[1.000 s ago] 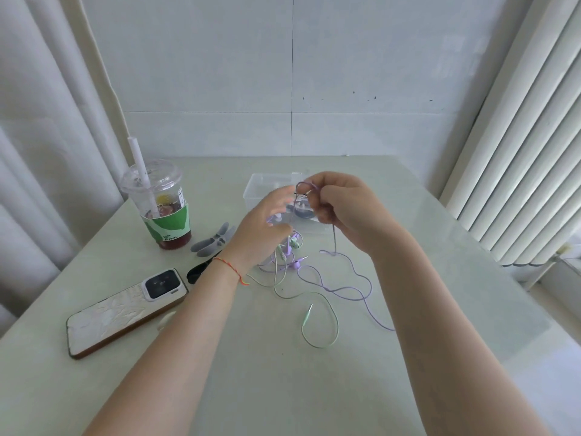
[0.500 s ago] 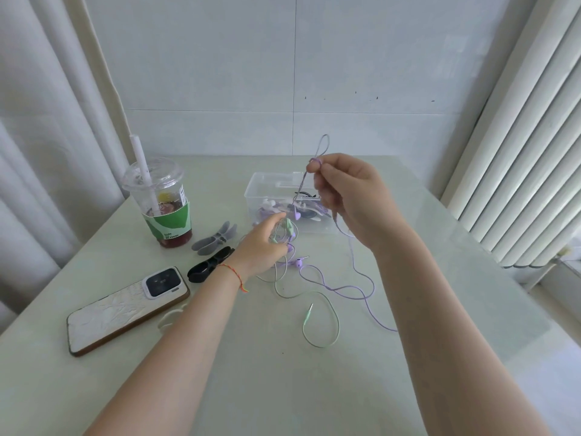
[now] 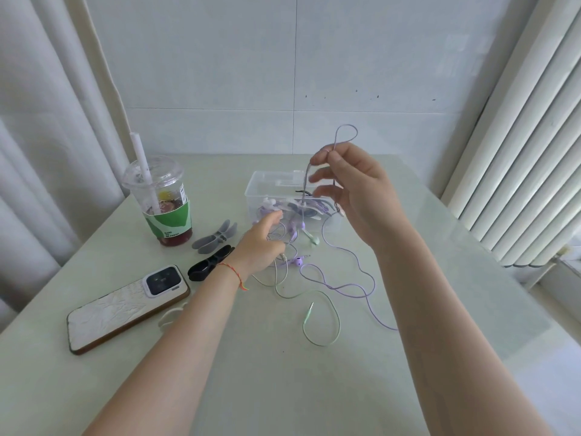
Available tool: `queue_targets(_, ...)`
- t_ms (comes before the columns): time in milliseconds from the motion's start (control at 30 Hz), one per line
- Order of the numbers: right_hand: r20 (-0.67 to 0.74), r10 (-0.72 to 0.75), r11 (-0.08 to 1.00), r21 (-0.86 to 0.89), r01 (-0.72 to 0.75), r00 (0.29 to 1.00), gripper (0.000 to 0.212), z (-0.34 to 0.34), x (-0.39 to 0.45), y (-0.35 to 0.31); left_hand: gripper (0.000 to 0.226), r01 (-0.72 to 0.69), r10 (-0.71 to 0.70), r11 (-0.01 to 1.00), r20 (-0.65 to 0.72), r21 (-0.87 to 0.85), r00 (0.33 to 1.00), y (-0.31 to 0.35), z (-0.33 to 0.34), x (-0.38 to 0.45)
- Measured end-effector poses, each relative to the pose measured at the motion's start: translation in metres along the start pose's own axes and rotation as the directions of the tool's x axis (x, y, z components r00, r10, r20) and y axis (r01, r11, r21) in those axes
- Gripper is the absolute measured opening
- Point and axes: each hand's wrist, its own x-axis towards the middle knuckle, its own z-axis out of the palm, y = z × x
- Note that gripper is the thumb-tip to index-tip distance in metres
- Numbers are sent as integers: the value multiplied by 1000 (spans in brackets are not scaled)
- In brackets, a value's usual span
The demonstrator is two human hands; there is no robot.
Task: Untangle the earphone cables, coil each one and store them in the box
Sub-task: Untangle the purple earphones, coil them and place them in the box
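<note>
Right hand: the right hand (image 3: 352, 187) has risen well above the box (image 3: 267, 187) since a second ago; thumb and forefinger pinch the purple cable (image 3: 338, 287), with a small loop now standing above the fingers (image 3: 320, 158).
Left hand: the left hand (image 3: 261, 243) has dropped from beside the right to the tabletop (image 3: 220, 372), fingers loosely curled over the tangle (image 3: 292, 243); whether they actually grip a strand I cannot tell.
Meaning: the purple strand is probably being drawn out of the knot, so untangling is still under way and no coiling has begun.
Cables: purple hangs below the right fingers and trails towards the wearer; the green cable (image 3: 333, 328) lies nearer the wearer than the left fingers.
Writing: the drink cup (image 3: 163, 199), left of both hands, has small white print on its green sleeve, too small to read with confidence.
Phone: the phone (image 3: 125, 306) shows no legible brand.
</note>
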Motion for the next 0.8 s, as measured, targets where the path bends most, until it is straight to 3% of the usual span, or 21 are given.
queue_targets(100, -45, 89, 994, -62, -92, 995, 21, 0, 3, 6, 79, -23, 23, 1000, -15, -15, 1000, 3, 2, 0)
queue_targets(200, -117, 250, 947, -177, -268, 961, 23, 1, 4, 11, 59, -79, 74, 996, -95, -52, 993, 11, 0, -2)
queue_targets(267, -126, 290, 937, -164, -308, 949, 23, 1, 3, 12, 41, -148, 130, 982, -152, -118, 980, 17, -2, -4)
queue_targets(400, -32, 250, 962, -108, -252, 968, 22, 3, 1, 6, 29, -208, 191, 918, -85, -336, 978, 38, -5, -14)
queue_targets(533, 1, 97, 989, -114, -97, 995, 19, 5, -2, 0, 37, -245, 260, 912, 0, -328, 966, 44, -3, -20)
queue_targets(633, -47, 58, 990, -125, -63, 997, 22, 4, -2, -3, 30, -236, 219, 922, -87, -306, 972, 42, -4, -18)
queue_targets(800, -198, 114, 961, -227, -159, 974, 27, -3, -1, -8, 31, -172, 96, 952, -288, -252, 953, 30, -11, -3)
